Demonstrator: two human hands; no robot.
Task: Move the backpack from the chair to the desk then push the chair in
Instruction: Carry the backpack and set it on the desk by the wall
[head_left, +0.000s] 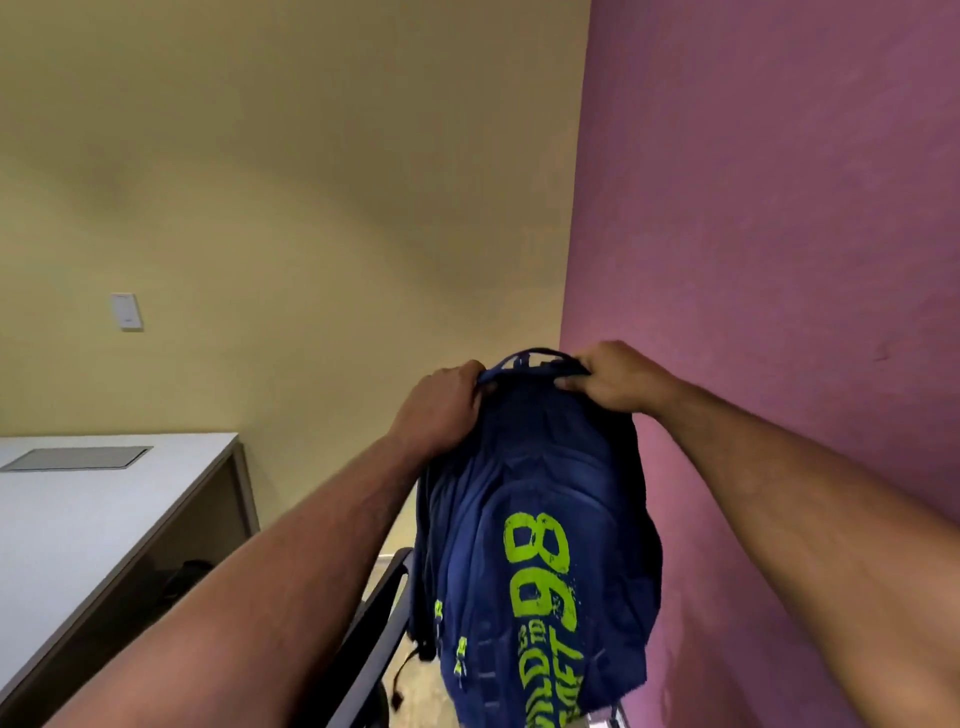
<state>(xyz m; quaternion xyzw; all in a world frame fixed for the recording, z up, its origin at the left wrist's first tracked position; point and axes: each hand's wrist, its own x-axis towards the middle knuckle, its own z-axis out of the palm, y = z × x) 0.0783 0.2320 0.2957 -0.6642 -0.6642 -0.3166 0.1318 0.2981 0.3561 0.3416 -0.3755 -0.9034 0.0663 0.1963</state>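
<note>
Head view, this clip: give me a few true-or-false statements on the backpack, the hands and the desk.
1. Both hands, left hand and right hand, grip the top of the navy fabric backpack with lime-green print. True.
2. The backpack lies on the white-topped desk. False: it hangs held up, to the desk's right.
3. The wall right of the backpack is purple. True.
4. The backpack's print is red. False: lime green.

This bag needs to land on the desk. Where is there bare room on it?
The white desk top is bare between its near edge and the grey inset panel toward the back. Avoid the panel. Both hands, left and right, hold the backpack right of the desk.
</note>
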